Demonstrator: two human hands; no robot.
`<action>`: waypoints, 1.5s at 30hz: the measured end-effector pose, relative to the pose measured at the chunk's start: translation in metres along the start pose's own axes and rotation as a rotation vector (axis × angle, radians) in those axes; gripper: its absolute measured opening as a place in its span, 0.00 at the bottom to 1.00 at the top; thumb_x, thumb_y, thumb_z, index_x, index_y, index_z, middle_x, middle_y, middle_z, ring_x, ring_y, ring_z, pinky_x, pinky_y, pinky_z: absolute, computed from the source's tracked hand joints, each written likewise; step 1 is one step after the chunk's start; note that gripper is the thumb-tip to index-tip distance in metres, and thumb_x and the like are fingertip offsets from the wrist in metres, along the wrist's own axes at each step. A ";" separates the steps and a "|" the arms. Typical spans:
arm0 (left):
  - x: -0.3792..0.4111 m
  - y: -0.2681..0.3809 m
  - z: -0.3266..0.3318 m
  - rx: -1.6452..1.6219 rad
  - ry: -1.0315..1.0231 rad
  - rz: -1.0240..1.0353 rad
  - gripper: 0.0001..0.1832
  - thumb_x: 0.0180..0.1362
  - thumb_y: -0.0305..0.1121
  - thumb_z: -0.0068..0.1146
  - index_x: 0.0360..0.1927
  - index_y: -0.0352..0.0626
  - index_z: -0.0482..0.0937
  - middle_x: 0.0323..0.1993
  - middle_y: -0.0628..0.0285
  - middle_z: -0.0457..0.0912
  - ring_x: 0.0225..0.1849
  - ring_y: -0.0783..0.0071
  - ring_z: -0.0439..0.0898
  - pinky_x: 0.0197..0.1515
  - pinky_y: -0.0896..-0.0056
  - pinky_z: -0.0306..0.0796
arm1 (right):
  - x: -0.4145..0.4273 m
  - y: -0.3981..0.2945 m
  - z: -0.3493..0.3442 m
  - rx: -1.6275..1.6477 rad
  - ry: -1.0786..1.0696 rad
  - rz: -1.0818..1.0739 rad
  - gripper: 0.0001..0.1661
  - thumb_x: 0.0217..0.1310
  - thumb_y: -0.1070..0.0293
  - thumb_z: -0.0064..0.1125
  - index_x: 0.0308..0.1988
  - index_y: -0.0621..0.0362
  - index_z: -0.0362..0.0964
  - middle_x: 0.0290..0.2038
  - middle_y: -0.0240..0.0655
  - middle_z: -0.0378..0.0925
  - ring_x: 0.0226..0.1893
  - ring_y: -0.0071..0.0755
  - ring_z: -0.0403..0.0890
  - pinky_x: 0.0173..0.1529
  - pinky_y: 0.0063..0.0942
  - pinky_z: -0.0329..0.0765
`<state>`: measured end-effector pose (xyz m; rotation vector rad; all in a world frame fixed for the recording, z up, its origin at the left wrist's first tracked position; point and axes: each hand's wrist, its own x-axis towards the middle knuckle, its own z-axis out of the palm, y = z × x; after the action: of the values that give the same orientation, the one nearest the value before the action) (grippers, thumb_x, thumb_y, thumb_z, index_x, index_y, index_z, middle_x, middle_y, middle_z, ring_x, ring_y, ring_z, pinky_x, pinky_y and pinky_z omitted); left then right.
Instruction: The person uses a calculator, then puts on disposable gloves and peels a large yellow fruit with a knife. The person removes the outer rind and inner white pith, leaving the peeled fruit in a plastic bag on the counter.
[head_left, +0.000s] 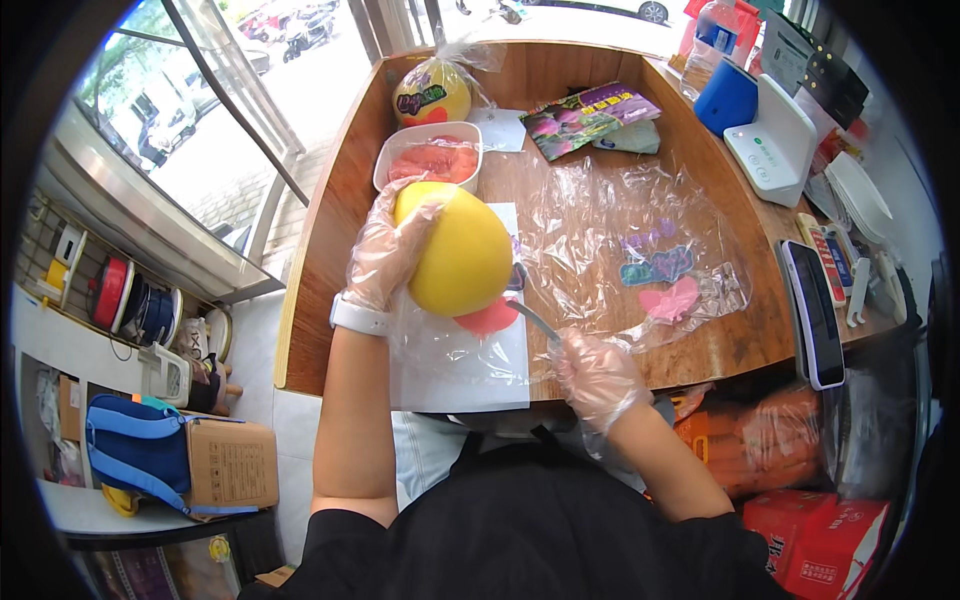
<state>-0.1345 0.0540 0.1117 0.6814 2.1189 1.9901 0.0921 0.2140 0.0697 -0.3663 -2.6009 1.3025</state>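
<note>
A large yellow pomelo (459, 251) is held up in my left hand (394, 244), which wears a clear plastic glove. My right hand (600, 375), also gloved, grips a thin, curved metal tool (534, 318); its tip is close to the fruit's lower right side, and I cannot tell whether they touch. Below the pomelo lie a printed clear plastic bag (450, 360) and a white sheet (461, 397). Just behind my left hand stands a white plastic tub (480, 139) with peeled red pomelo flesh (435, 161) in it.
A wrapped pomelo (431, 94) sits in the back left corner of the wooden table (349, 172). Another printed clear bag (637, 247) is spread at the right, with colourful packaging (589, 116) behind it. A phone (812, 315) and a white device (772, 146) are on the right ledge.
</note>
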 end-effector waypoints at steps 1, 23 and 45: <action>0.000 -0.003 -0.001 -0.038 0.008 0.013 0.28 0.58 0.45 0.61 0.58 0.43 0.70 0.49 0.56 0.77 0.49 0.70 0.77 0.51 0.73 0.72 | 0.000 -0.006 -0.008 -0.018 -0.038 0.079 0.10 0.66 0.65 0.48 0.40 0.59 0.71 0.27 0.37 0.76 0.27 0.35 0.77 0.32 0.30 0.76; -0.060 0.004 0.033 -0.733 -0.129 -0.269 0.24 0.69 0.44 0.42 0.64 0.42 0.64 0.61 0.58 0.69 0.61 0.66 0.70 0.63 0.65 0.64 | 0.110 -0.036 -0.024 0.543 -0.146 0.283 0.20 0.67 0.50 0.52 0.50 0.50 0.70 0.24 0.25 0.67 0.24 0.18 0.63 0.28 0.23 0.69; -0.049 0.009 0.008 0.457 -0.273 0.307 0.48 0.39 0.37 0.73 0.64 0.40 0.60 0.64 0.48 0.60 0.69 0.50 0.54 0.71 0.58 0.49 | 0.046 -0.028 -0.037 0.053 -0.042 -0.155 0.23 0.68 0.53 0.47 0.54 0.58 0.71 0.32 0.49 0.79 0.31 0.45 0.81 0.39 0.36 0.75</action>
<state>-0.0863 0.0407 0.1099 1.3375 2.4205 1.4151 0.0561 0.2397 0.1175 -0.1274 -2.5641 1.3362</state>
